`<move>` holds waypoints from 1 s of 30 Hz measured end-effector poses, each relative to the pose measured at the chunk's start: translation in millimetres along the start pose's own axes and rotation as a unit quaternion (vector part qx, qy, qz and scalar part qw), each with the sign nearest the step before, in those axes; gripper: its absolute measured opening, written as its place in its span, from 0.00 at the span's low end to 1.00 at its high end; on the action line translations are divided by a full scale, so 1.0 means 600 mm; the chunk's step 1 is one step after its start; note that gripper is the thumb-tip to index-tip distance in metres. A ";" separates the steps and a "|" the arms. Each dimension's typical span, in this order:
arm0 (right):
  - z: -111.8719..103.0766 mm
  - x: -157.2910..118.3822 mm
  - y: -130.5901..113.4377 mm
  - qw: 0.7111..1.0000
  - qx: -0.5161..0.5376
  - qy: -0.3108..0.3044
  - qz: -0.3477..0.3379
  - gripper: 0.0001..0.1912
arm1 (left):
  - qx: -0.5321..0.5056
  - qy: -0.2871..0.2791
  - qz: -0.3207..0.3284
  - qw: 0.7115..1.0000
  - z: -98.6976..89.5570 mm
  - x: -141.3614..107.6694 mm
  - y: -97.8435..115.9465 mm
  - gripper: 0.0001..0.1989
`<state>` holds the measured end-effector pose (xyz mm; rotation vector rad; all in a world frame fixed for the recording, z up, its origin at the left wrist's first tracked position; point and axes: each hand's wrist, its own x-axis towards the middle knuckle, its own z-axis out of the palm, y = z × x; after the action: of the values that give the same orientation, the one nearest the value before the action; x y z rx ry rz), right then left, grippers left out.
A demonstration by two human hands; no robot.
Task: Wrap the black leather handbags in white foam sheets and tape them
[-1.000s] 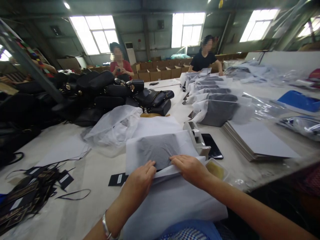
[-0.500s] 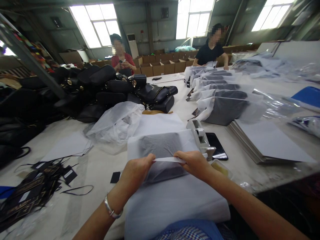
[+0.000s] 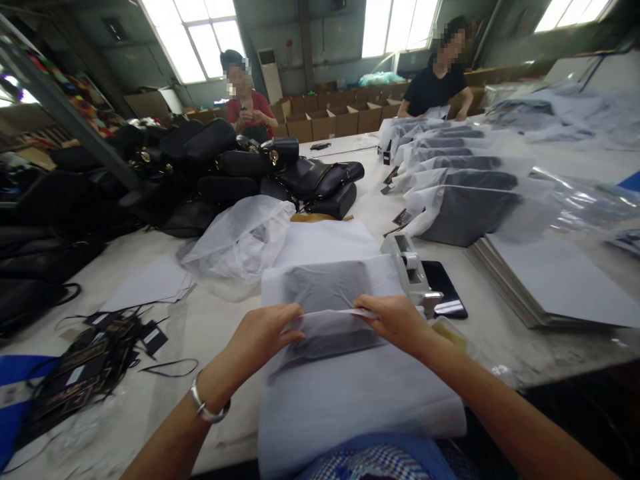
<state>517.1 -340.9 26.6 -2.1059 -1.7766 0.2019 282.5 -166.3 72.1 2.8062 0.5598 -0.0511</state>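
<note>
A dark item in a translucent bag (image 3: 327, 283) lies flat in front of me on white sheets of paper. Across its middle runs a turned-up fold of the bag's thin material. At the left end of this fold is my left hand (image 3: 263, 330), its thumb and forefinger parted, with translucent material between them. My right hand (image 3: 395, 320) pinches the fold's right end between thumb and fingers. A white sheet (image 3: 360, 400) hangs toward my lap under the bag. Just beyond my right hand stands a grey tape dispenser (image 3: 410, 267).
Black handbags (image 3: 230, 167) are heaped at the left back. Hang tags (image 3: 95, 360) lie front left. Several bagged items (image 3: 470, 207) line the right, behind a stack of boards (image 3: 555, 280). A phone (image 3: 445, 287) lies by the dispenser. Two people (image 3: 250, 113) work across the table.
The left thumb and forefinger have parted from their pinch on the fold. My right hand keeps its pinch. The view has shifted slightly, and things appear a little farther right.
</note>
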 end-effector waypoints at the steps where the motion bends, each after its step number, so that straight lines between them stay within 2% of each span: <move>1: 0.001 0.000 0.001 1.000 0.002 0.001 0.000 0.05 | 0.006 -0.002 -0.008 1.000 0.000 -0.005 -0.003 0.07; 9: 0.000 0.002 0.003 1.000 0.018 -0.003 0.005 0.07 | 0.014 -0.004 -0.028 1.000 0.003 0.000 -0.013 0.09; 15: -0.012 0.014 -0.004 0.999 -0.006 -0.026 0.026 0.16 | -0.010 0.020 -0.058 0.998 0.011 0.015 -0.027 0.08; 23: -0.005 0.015 0.003 1.000 0.022 -0.011 0.006 0.16 | -0.016 0.024 -0.054 0.998 0.012 0.013 -0.022 0.10; 27: -0.001 0.022 0.007 0.999 0.026 0.006 0.019 0.07 | -0.041 0.041 -0.060 0.997 0.014 0.014 -0.022 0.11; 30: 0.001 0.034 0.008 0.999 -0.002 0.016 0.027 0.14 | -0.041 0.047 -0.073 0.995 0.016 0.017 -0.021 0.12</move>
<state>525.2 -321.6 27.1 -2.1498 -1.7043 0.1782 287.1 -154.1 58.7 2.6945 0.7707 0.0745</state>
